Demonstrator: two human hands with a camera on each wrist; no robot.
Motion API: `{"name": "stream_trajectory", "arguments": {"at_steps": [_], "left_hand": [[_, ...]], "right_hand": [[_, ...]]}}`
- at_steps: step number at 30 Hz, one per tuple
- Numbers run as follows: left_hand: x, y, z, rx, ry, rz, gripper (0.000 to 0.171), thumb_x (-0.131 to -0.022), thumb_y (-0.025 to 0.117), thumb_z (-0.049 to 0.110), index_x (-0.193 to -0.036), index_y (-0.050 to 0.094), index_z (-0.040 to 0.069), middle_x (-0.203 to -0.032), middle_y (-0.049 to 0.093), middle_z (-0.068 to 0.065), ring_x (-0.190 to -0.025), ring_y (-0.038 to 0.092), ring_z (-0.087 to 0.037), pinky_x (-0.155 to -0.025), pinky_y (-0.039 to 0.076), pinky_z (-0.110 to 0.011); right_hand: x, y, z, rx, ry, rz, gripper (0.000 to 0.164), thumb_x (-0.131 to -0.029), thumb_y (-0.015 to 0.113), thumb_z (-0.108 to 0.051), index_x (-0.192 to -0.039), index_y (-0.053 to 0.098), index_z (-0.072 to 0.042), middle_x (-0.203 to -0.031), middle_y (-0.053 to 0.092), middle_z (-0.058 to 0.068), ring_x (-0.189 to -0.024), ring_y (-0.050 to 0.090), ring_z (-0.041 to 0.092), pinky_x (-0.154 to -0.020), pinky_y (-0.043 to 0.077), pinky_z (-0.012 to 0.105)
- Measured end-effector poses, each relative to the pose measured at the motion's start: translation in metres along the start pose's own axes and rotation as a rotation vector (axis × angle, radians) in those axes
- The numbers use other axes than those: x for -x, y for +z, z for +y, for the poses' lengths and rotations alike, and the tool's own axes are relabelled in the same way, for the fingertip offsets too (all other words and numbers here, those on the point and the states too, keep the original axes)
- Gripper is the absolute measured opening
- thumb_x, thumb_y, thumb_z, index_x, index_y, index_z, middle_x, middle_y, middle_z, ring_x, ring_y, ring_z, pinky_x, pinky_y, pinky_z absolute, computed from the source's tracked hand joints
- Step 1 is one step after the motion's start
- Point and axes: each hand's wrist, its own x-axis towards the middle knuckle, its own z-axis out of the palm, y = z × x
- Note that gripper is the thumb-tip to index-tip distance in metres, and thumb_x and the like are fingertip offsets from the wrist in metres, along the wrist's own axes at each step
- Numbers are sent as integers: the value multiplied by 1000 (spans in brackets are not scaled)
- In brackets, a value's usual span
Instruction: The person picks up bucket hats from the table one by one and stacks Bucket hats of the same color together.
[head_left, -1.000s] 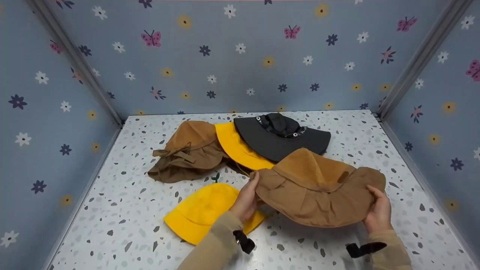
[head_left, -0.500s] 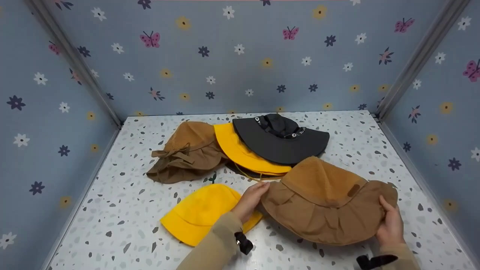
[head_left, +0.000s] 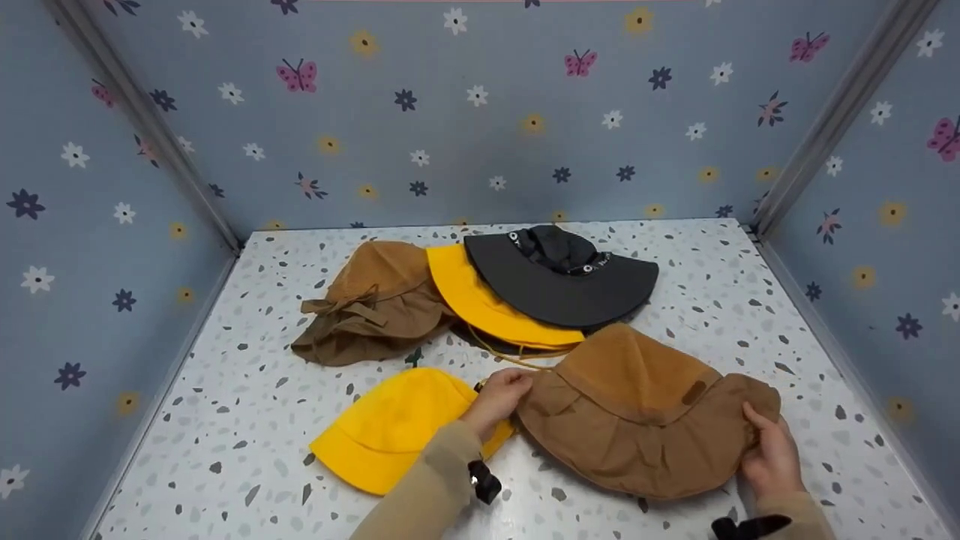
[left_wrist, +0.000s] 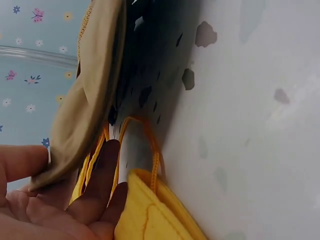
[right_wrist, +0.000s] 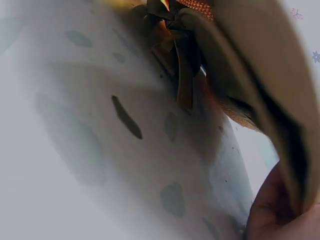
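A brown bucket hat with a tan corduroy crown and a wide pleated brim is spread between both hands, low over the right front of the table. My left hand pinches the brim's left edge; in the left wrist view, the brim lies between thumb and fingers. The right hand grips the opposite edge, thumb on top. Dark fabric ties hang under the hat in the right wrist view. Beside and partly behind my left forearm sits a yellow bucket hat with a small green sprout on its crown.
Farther back, a second brown hat with a bow lies at the left. Next to it, a yellow brim shows under a black wide-brimmed hat. A thin cord trails toward the held hat. Flowered walls enclose the speckled table.
The held brown hat has come down and toward the front of the table, uncovering more of the black hat and yellow brim. Both hands keep hold of its brim.
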Motion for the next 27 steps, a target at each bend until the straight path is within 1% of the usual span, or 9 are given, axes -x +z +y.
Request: {"name": "stream_trajectory", "arguments": {"at_steps": [4,10,12,16,18,20,22,25,27], "left_hand": [[0,-2,0,7,8,24,30,-101,52,11,-126,62,-2,-124,64,-17,-111,61,-25,-97,50,-38],[2,-4,-1,27,27,54,33,-98,48,3,-128,61,-3,-116,66,-20,-102,63,-25,-89,53,-36],[2,-5,-1,26,35,59,34,-97,46,-1,-127,61,-3,-116,65,-19,-102,62,-24,-88,52,-35],[1,-5,-2,12,25,53,36,-97,43,-6,-126,64,-2,-124,63,-17,-111,59,-25,-95,49,-35],[1,-5,-2,4,5,47,37,-97,42,-7,-125,65,-1,-128,62,-16,-117,57,-26,-99,48,-37],[0,-5,-1,2,-15,43,36,-97,42,-7,-123,66,-1,-131,62,-16,-119,56,-26,-101,47,-38],[0,-6,-1,-3,-36,45,35,-98,43,-5,-124,66,-1,-132,61,-16,-121,56,-27,-103,47,-40],[0,-6,0,-8,-61,50,32,-100,47,-1,-126,65,-1,-134,60,-17,-123,56,-29,-106,45,-43],[-1,-7,0,-8,-74,51,32,-101,48,1,-128,64,-1,-136,59,-17,-126,54,-30,-109,44,-44]], "right_hand": [[0,2,1,40,-9,24,27,-93,62,1,-108,55,-21,-90,70,-8,-87,66,3,-84,55,18],[-2,4,2,154,-7,45,27,-93,63,0,-109,55,-21,-89,69,-11,-88,64,0,-83,55,18],[-3,3,2,237,-8,39,30,-94,65,-3,-113,53,-23,-91,68,-15,-90,63,-2,-85,54,17],[-5,5,5,459,-46,79,43,-93,67,-6,-123,45,-28,-109,57,-20,-100,55,-5,-90,50,15],[-5,6,7,559,-95,115,53,-92,66,-2,-131,42,-27,-118,50,-17,-106,51,-3,-91,48,14],[-4,9,8,618,-147,137,60,-89,62,6,-136,39,-25,-121,47,-14,-109,47,-1,-92,46,13],[-3,13,9,636,-186,155,63,-86,59,12,-136,40,-22,-120,47,-13,-109,46,0,-90,44,12],[0,19,10,602,-215,176,70,-83,55,18,-142,41,-17,-124,48,-11,-112,45,2,-88,46,12],[1,23,10,585,-230,188,80,-84,53,18,-153,31,-15,-145,42,-1,-126,41,7,-88,46,11]]}}
